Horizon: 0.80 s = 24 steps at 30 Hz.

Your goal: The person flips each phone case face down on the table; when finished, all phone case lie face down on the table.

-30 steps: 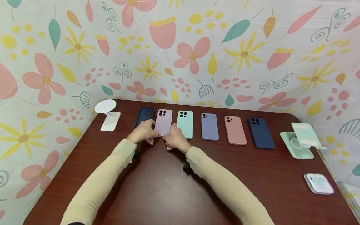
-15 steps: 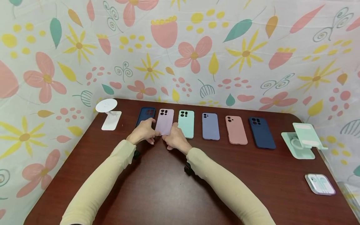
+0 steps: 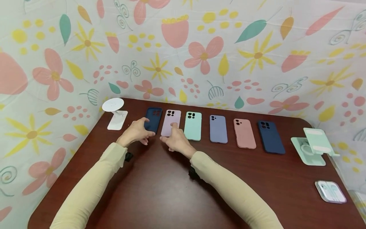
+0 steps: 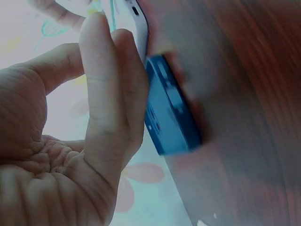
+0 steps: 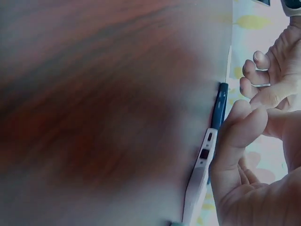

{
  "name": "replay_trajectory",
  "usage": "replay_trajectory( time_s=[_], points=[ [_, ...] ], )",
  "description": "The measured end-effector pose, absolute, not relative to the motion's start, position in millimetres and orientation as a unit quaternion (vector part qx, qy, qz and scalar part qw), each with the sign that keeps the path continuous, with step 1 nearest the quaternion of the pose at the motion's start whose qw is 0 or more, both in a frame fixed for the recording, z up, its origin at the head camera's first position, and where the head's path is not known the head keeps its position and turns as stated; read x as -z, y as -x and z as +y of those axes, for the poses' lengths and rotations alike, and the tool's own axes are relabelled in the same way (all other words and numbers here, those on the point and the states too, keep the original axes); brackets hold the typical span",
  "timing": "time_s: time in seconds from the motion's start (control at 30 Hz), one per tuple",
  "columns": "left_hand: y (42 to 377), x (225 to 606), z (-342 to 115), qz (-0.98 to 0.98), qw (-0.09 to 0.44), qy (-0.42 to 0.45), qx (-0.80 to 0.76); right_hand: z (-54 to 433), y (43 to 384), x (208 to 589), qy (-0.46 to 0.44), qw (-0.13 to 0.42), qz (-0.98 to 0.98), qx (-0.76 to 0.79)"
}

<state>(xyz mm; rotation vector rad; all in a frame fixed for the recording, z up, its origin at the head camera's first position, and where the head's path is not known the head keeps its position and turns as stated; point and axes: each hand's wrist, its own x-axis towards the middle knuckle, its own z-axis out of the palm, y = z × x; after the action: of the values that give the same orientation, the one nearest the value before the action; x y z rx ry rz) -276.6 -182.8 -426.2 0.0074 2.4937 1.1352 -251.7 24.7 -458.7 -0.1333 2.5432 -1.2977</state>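
In the head view my left hand [image 3: 136,131] hovers by the lower left of a dark blue phone case [image 3: 153,122], thumb and fingers spread with nothing between them. That case lies hollow side up, its raised rim plain in the left wrist view. My right hand [image 3: 178,140] is at the lower end of a lilac phone case [image 3: 171,117], partly covering it, its fingers loosely bent. The right wrist view has the lilac case's port edge [image 5: 204,154] beside the right fingers [image 5: 230,146], with the left hand [image 5: 280,80] farther off.
Rightward in the row lie a mint case [image 3: 193,126], a periwinkle case [image 3: 218,129], a pink case [image 3: 245,134] and another dark blue case [image 3: 271,138]. A white stand [image 3: 118,120] is at left; a mint stand [image 3: 318,144] and boxed earphones [image 3: 330,191] are at right.
My left hand has come away from the lilac case and moved left to the dark blue one. The right hand stays by the lilac case. The head view has shifted slightly.
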Motion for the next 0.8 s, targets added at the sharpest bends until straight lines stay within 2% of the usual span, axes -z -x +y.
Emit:
replay_trajectory(
  time_s=[0.4, 0.8],
  points=[
    [287, 421, -223, 0.891, 0.204, -0.003, -0.405, -10, 267, 464, 0.082, 0.167, 0.877, 0.443],
    [302, 432, -241, 0.881, 0.249, 0.01, -0.401, -41, 285, 471, 0.037, 0.206, 0.874, 0.439]
  ],
)
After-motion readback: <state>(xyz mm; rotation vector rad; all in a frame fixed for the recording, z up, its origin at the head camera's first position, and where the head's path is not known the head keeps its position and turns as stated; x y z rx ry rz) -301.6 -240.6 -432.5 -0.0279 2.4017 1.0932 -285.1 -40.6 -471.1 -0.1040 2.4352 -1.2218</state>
